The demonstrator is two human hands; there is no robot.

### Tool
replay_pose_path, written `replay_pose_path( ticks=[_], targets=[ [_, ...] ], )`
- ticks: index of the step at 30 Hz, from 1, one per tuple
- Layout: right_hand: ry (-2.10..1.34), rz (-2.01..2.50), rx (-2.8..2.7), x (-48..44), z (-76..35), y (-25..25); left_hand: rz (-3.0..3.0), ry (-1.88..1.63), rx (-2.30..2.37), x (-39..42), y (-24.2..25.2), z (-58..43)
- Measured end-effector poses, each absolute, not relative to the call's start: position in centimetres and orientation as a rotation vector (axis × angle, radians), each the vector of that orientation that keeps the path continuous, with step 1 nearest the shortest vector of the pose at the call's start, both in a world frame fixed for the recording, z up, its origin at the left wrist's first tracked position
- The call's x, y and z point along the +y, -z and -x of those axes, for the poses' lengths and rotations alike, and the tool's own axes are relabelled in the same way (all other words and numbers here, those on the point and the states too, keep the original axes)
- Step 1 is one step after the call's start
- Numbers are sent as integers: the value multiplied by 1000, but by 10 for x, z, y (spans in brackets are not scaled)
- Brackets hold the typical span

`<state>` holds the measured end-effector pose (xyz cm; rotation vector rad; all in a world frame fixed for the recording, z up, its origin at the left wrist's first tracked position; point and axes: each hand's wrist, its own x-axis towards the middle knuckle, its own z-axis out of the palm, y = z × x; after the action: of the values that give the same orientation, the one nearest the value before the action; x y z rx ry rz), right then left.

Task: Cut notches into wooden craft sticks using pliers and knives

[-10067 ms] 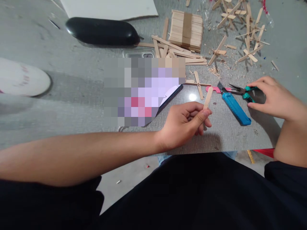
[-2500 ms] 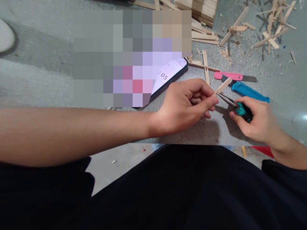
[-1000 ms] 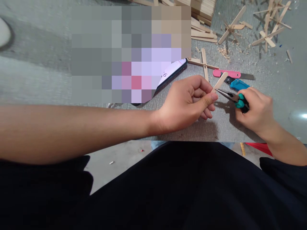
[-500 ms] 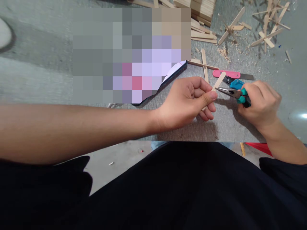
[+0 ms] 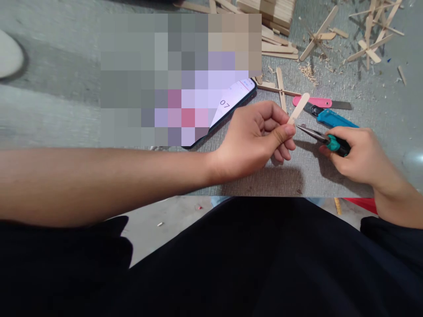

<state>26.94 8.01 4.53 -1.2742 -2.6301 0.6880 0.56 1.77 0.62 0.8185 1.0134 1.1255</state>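
Observation:
My left hand (image 5: 254, 138) pinches a flat wooden craft stick (image 5: 299, 107) between thumb and fingers, its rounded free end pointing up and to the right. In my right hand (image 5: 357, 154) are small needle-nose pliers with green handles (image 5: 322, 138). The pliers' jaws touch the stick just beside my left thumb tip. Both hands hover over the grey table (image 5: 66, 110) near its front edge.
A phone (image 5: 233, 103) lies left of my left hand. Behind the hands lie a blue utility knife (image 5: 337, 119), a pink cutter (image 5: 317, 102) and a crossed-stick piece (image 5: 280, 90). Farther back are a bundle of sticks (image 5: 271, 9), loose sticks, shavings and several cross assemblies (image 5: 370, 44).
My right hand turned, dropping lower and rolling palm-side up while the pliers stayed at the stick. The stick's free end rose slightly. Ten seconds ago the pliers lay on the table.

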Motion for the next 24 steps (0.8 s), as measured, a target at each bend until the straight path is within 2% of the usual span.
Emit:
replay_pose_path(
  ticks=[14,24],
  targets=[
    [-725,1233,-2601,77,-266,-48,-813,-1195,997,17,3,-5],
    [-935,1245,-2563,82,-271,-48,-1015,-1271,1044,18,11,-2]
  ],
)
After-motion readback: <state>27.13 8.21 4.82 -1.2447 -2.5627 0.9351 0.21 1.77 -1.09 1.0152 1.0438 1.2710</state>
